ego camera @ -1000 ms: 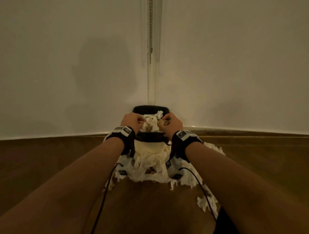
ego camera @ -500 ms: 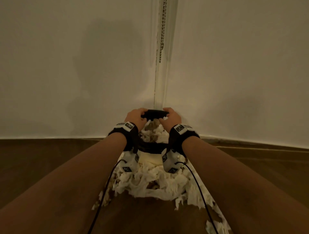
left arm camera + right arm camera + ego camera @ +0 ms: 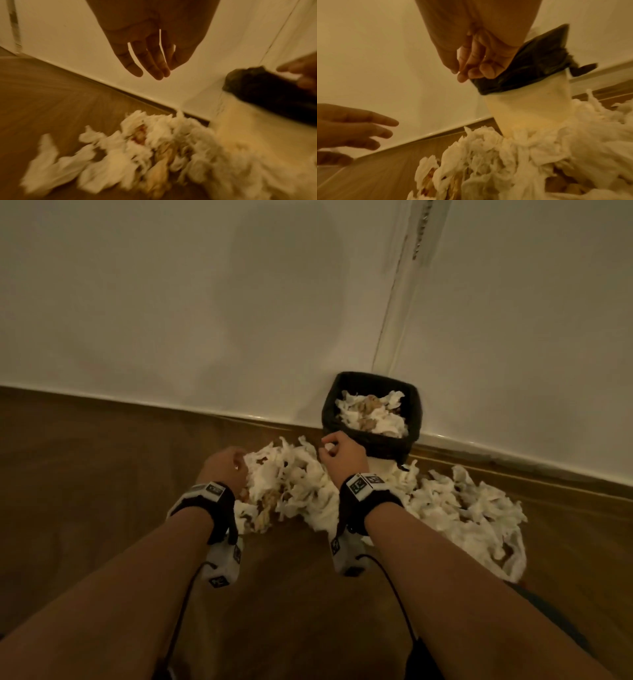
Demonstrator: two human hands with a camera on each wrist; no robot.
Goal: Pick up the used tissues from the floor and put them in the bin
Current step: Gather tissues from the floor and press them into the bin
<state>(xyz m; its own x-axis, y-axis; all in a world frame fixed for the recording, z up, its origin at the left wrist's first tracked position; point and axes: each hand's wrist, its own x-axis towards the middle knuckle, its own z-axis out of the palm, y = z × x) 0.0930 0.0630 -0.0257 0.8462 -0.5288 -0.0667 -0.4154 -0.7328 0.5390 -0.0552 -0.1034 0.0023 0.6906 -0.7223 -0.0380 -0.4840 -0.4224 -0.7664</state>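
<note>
A small bin [image 3: 366, 445] with a black liner stands against the wall, stained white tissues [image 3: 373, 414] heaped inside. More used tissues [image 3: 294, 487] lie in a torn pile on the wooden floor in front of it and spread to the right [image 3: 469, 508]. My left hand [image 3: 239, 467] hovers at the pile's left edge. In the left wrist view the left hand [image 3: 154, 71] has straight fingers, holds nothing, and hangs above the tissues [image 3: 137, 155]. My right hand [image 3: 329, 448] is beside the bin's near left corner. Its fingers [image 3: 488, 71] are loosely curled and hold nothing, just in front of the liner [image 3: 530, 60].
The bin sits in a corner where two pale walls [image 3: 205, 320] meet the skirting [image 3: 239, 416]. Brown wooden floor [image 3: 102, 457] stretches left and toward me. A cord or chain [image 3: 423, 227] hangs down the corner above the bin.
Both hands were at the bin's rim over the tissues inside. They have drawn back and down to the floor pile, and my view has swung left so the bin sits to the right.
</note>
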